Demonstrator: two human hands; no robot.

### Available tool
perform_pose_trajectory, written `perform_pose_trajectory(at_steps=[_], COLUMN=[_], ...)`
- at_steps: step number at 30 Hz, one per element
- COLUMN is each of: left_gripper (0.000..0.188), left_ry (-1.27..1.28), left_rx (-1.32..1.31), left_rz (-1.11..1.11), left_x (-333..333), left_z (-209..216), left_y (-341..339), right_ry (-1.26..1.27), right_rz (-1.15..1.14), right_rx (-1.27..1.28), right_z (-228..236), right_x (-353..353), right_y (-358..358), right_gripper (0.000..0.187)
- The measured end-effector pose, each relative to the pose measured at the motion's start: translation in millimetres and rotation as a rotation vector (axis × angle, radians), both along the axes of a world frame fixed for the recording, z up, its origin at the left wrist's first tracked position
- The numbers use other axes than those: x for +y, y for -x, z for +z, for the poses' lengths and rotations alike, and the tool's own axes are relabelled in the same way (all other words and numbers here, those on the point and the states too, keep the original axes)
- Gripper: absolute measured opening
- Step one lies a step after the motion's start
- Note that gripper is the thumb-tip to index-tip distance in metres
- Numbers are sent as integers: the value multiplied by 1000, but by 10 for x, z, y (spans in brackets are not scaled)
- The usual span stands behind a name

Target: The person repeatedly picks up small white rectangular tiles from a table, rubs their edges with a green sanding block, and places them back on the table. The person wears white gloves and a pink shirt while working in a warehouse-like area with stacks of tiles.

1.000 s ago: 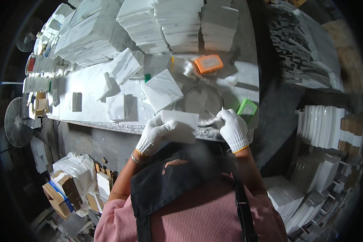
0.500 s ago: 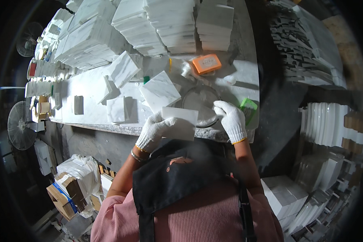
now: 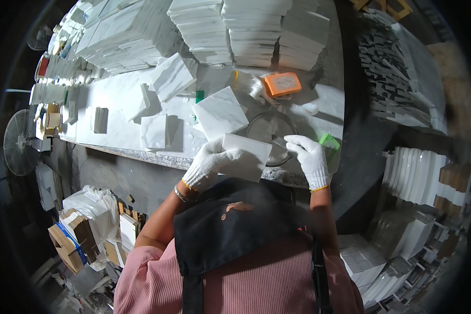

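Observation:
Gripped in my white-gloved left hand (image 3: 210, 165) is a thin white stone tile (image 3: 247, 156), tilted up over the table's front edge. To its right my right hand (image 3: 309, 159), also gloved, has its fingers drawn together at the near right rim of a round shallow dish (image 3: 259, 125). Something small and greyish shows at those fingertips, too small to name. Pale material lies in the dish. Just beyond the held tile, a grey-veined marble tile (image 3: 221, 114) rests on other pieces. A green box-like item (image 3: 329, 142) sits beside my right hand.
Tall stacks of marble tiles (image 3: 199, 34) line the table's far side. An orange box (image 3: 283, 83) lies beyond the dish, next to crumpled white material (image 3: 256, 89). Loose tiles (image 3: 154, 132) lie leftward. A fan (image 3: 22, 141) stands far left; cartons (image 3: 70, 238) are on the lower left.
The view has shifted, so the table's contents sit further right. The held tile has turned slightly clockwise in my left hand. My right hand stays at the dish, and the small greyish thing now shows.

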State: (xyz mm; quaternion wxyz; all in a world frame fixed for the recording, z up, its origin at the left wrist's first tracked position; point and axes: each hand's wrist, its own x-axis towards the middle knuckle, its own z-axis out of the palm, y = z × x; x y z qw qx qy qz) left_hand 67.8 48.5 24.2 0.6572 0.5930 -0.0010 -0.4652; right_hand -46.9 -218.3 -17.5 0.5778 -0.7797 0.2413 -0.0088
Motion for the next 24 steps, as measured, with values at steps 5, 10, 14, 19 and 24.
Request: perform_pose_trajectory(at_steps=[5,10,14,19,24], left_gripper=[35,35,34,33,34], left_ry=[81,135,107,105,118], left_rx=[0,62,23,66,106], left_rz=[-23,-32,-73,-38,-28], left_x=[-44,-91,-96,-95,-106], left_z=[-64,31,80,51,114], left_y=[-6,-13,-35,-36,-44], right_ry=[-183,-157,-132,-97,-77], right_rz=[-159,-168,-137,-108,-115], right_rx=[91,105,111,69,20], right_z=[672,1005,1066,1006,961], right_x=[71,134,147,158,188], right_y=[0,23,61,72,83], right_gripper=[26,26,25,25,26])
